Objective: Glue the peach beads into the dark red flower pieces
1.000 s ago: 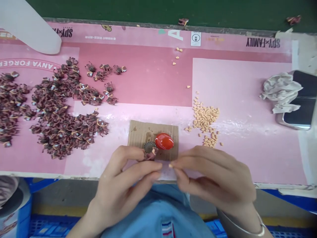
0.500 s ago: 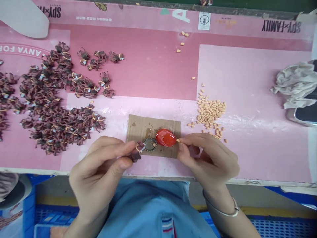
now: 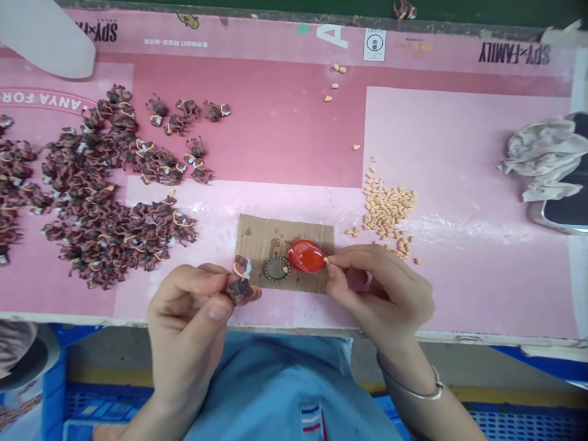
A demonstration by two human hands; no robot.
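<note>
My left hand (image 3: 193, 318) pinches a small brown animal figurine (image 3: 240, 289) with a white muzzle and a yellow strap, between thumb and fingertips. Between the thumb and forefinger of my right hand (image 3: 381, 294) is a tiny beige piece (image 3: 326, 260), at the right edge of a glossy red oval dish (image 3: 305, 255). Left of the dish, a bottle cap (image 3: 277, 268) lies with its hollow side up, a small beige bit inside it. Dish and cap both rest on a piece of brown cardboard (image 3: 257, 236).
Many similar figurines (image 3: 101, 177) are heaped on the left of the pink-covered table (image 3: 285, 122). A pile of beige pieces (image 3: 389, 208) lies right of the cardboard, with several strays farther back. Crumpled cloth (image 3: 544, 156) sits on a dark, metal-rimmed object at the right.
My left hand has turned the figurine more upright and drawn slightly away from the cap. The beige piece in my right hand has shifted slightly left, closer against the red dish.
</note>
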